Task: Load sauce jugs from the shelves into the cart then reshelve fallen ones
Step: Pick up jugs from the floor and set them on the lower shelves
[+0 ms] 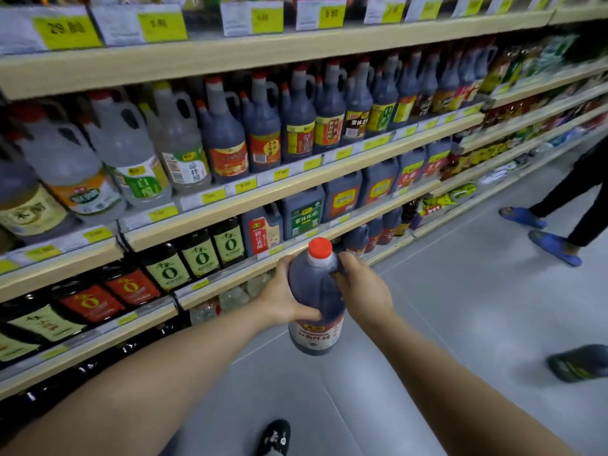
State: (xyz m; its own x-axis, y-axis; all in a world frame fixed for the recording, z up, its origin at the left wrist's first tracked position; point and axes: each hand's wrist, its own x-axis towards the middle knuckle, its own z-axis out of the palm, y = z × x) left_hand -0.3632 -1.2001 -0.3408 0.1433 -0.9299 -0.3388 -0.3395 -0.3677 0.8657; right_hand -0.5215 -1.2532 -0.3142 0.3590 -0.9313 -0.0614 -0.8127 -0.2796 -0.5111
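A dark sauce jug (316, 291) with a red cap and a red-and-white label hangs upright over the aisle floor, in front of the shelves. My left hand (284, 296) wraps its left side at the belly. My right hand (358, 287) grips the handle on its right side near the neck. The shelves (296, 185) to the left and ahead hold rows of similar dark jugs with red caps, plus clear vinegar jugs (125, 153) further left. No cart is in view.
Grey floor (477, 307) stretches to the right. A person's legs in blue slippers (552, 248) stand at the right by the shelves. A dark shoe (579, 362) shows at the right edge. My own foot (274, 437) is at the bottom.
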